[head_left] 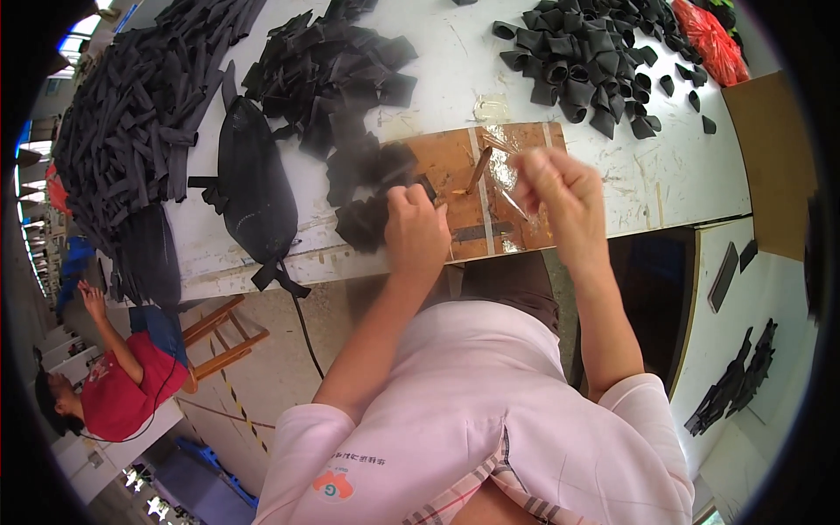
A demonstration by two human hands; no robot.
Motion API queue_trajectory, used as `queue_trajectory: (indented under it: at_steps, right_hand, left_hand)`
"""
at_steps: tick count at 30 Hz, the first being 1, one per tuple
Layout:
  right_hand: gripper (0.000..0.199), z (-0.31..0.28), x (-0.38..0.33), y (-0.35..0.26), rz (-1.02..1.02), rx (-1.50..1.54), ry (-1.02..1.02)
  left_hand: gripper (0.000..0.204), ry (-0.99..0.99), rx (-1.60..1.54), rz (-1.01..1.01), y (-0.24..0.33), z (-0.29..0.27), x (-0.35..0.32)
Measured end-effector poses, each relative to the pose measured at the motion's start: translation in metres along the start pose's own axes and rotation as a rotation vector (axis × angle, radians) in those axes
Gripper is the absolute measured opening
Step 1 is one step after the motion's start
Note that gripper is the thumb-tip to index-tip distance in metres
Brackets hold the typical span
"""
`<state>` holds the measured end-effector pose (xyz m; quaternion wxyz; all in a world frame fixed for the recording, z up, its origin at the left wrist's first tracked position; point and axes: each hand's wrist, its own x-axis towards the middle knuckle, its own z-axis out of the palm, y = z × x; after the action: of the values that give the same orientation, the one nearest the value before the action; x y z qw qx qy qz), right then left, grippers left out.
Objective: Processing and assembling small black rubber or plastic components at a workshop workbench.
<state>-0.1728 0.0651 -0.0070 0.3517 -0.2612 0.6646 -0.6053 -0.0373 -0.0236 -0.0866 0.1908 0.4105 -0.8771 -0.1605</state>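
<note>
My left hand (416,229) is closed at the left edge of a brown board (455,157), its fingers curled round a small black fabric piece (426,185). More black pieces (359,226) lie beside it, partly smeared by motion. Over the right part of the board, my right hand (564,197) is raised with thumb and fingers pinched. A thin, shiny stick-like thing (511,203) runs from the pinch toward the board; its kind is unclear. Between the hands a brown peg-like piece (479,171) slants on the board. Clear, glossy film or tape (503,162) covers the board's right part.
Black strips (131,131) are heaped far left, beside a stuffed black cloth bundle (254,179). Flat black pieces (324,74) and rolled black tubes (586,61) form two piles behind the board. A red bag (710,39) stands far right. At lower left another person (131,381) sits near a wooden stool (223,341).
</note>
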Motion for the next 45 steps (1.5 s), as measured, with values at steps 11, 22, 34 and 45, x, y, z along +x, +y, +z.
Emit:
queue_trajectory:
  at_steps: [11,22,34,45]
  right_hand:
    - [0.034,0.023,-0.023,0.058,0.254,0.2,-0.23]
    - [0.015,0.029,-0.035,0.031,-0.759,-0.761,0.18]
    - [0.032,0.028,-0.04,0.011,-0.469,-0.565,-0.019]
    - [0.007,0.03,-0.037,-0.006,-0.629,-0.488,0.058]
  left_hand:
    - [0.016,0.138,-0.385,0.508,-0.002,-0.014,-0.019]
    - [0.016,-0.339,-1.344,-0.522,0.028,-0.074,0.002]
    - [0.007,-0.358,-1.259,-0.464,0.025,-0.073,0.003]
    - [0.006,-0.369,-0.999,-0.12,0.03,-0.093,0.007]
